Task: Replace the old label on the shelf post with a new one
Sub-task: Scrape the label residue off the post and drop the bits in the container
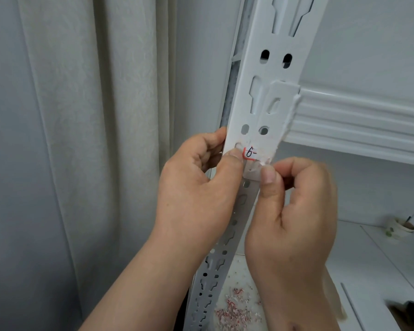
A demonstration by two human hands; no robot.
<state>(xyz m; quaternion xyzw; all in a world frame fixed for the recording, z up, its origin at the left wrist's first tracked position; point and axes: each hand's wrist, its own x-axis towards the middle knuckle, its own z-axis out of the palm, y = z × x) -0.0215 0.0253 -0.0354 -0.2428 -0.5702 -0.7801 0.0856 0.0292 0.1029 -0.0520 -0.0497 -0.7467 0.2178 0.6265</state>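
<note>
Nearest the camera, low on the white surface (359, 271), a scatter of pink-and-white paper scraps (234, 309) is seen beside the foot of the shelf post (268, 68). Above that, the post is gripped by the left hand (196, 187), fingers curled round its far edge and the thumb pressed just left of the old label (250, 154). The right hand (294, 206) is closed in a pinch, thumb against forefinger, on a torn fragment at the label's lower right corner. The label (red border, handwritten "6-") is only partly left on the post, just under a pair of holes; torn white residue is visible to its right. Judged step: removal of the old label, not yet finished. Next move calls for a low-angle peel or nail scraping of the remaining piece and residue, post held steady. No new label can be seen. Further back, the shelf beam (359, 120) and a small cup (399, 226) are visible.
</note>
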